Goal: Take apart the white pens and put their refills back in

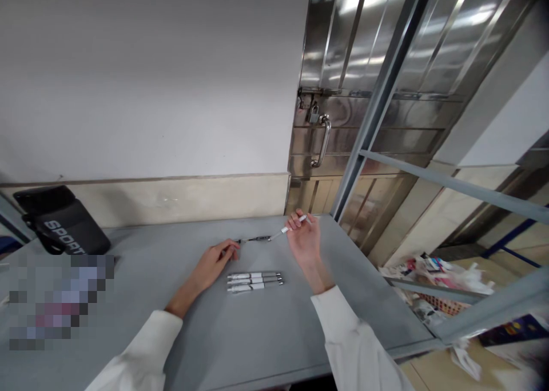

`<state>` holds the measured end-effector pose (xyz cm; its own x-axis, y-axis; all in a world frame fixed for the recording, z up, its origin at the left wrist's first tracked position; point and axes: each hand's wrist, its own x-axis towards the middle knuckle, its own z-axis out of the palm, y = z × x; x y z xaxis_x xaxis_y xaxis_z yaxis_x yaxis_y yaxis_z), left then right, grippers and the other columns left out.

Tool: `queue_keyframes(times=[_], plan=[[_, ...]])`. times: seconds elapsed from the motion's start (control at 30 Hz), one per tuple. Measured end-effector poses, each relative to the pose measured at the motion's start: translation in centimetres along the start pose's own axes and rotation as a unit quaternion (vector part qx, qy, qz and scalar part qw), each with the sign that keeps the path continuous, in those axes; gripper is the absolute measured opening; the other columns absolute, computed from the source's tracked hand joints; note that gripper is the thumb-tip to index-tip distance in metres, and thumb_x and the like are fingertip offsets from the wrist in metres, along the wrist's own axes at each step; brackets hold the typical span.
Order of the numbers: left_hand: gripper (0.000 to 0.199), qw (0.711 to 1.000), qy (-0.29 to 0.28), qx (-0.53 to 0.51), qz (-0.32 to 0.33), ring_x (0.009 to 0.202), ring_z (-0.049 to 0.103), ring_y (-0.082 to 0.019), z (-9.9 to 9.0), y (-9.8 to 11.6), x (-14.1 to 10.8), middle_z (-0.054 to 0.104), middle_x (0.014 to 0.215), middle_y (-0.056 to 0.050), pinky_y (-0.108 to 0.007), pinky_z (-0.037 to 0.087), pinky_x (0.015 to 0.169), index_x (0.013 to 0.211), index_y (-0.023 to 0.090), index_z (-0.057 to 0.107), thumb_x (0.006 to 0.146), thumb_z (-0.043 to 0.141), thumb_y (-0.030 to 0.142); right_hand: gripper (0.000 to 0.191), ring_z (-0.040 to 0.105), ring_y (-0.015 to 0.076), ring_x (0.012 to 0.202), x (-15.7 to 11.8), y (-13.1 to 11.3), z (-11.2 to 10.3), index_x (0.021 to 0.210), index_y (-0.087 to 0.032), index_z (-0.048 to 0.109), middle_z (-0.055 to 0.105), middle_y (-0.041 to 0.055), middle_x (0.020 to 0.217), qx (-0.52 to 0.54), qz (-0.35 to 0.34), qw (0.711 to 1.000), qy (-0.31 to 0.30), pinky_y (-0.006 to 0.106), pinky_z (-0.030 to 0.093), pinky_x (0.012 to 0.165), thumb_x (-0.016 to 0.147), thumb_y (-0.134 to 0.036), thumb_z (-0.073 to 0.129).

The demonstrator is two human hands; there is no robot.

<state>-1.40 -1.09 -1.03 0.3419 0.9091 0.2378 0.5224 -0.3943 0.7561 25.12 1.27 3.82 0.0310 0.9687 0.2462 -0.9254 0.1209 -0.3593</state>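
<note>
My right hand (302,239) is raised over the far right of the grey table, palm toward me, its fingers closed around a slim white pen (285,230). The pen slants down to the left, and its lower end appears close to a thin dark pen-like piece (259,238) on the table. At the left end of that piece, my left hand (218,258) rests with bent fingers pressed together near small dark bits. What those fingers hold, if anything, is too small to make out. Between my forearms lie several white-and-silver pens (255,280), side by side.
A black bottle-shaped item marked SPORT (71,225) lies at the table's far left, beside a blurred-out patch. A wall borders the grey table (206,345) at the back. Metal frame posts (373,105) rise on the right, before a padlocked metal door (338,88). Plastic bags (454,276) sit beyond.
</note>
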Motion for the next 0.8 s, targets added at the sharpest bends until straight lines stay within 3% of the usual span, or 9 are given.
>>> queue_keyframes(times=[0.27, 0.6, 0.8], plan=[[0.036, 1.000, -0.001, 0.002, 0.001, 0.077, 0.063, -0.018, -0.1, 0.4, 0.0, 0.071, 0.082, -0.001, -0.026, 0.046, 0.076, 0.104, 0.023, 0.063, 0.099, 0.035, 0.045, 0.018, 0.033, 0.0122, 0.054, -0.1, 0.1, 0.1, 0.079, -0.021, 0.050, 0.031, -0.0045, 0.062, 0.001, 0.008, 1.000, -0.010, 0.023, 0.041, 0.054, 0.092, -0.026, 0.040], [0.037, 1.000, -0.001, -0.005, -0.003, 0.077, 0.063, -0.019, -0.1, 0.5, 0.0, 0.071, 0.081, -0.001, -0.027, 0.045, 0.076, 0.104, 0.023, 0.063, 0.098, 0.036, 0.047, 0.017, 0.032, 0.0139, 0.054, -0.1, -0.1, 0.3, 0.079, -0.023, 0.051, 0.028, -0.0044, 0.063, -0.090, -0.009, 0.996, 0.010, 0.027, 0.042, 0.057, 0.091, -0.035, 0.044], [0.035, 1.000, 0.002, -0.001, 0.002, 0.075, 0.063, -0.018, -0.2, 0.7, -0.1, 0.071, 0.082, -0.001, -0.027, 0.045, 0.076, 0.105, 0.023, 0.063, 0.098, 0.037, 0.044, 0.019, 0.038, 0.0135, 0.057, -0.4, 0.2, 1.1, 0.082, -0.023, 0.055, 0.033, -0.0033, 0.064, -0.087, -0.011, 0.996, -0.014, 0.026, 0.043, 0.057, 0.092, -0.037, 0.047]])
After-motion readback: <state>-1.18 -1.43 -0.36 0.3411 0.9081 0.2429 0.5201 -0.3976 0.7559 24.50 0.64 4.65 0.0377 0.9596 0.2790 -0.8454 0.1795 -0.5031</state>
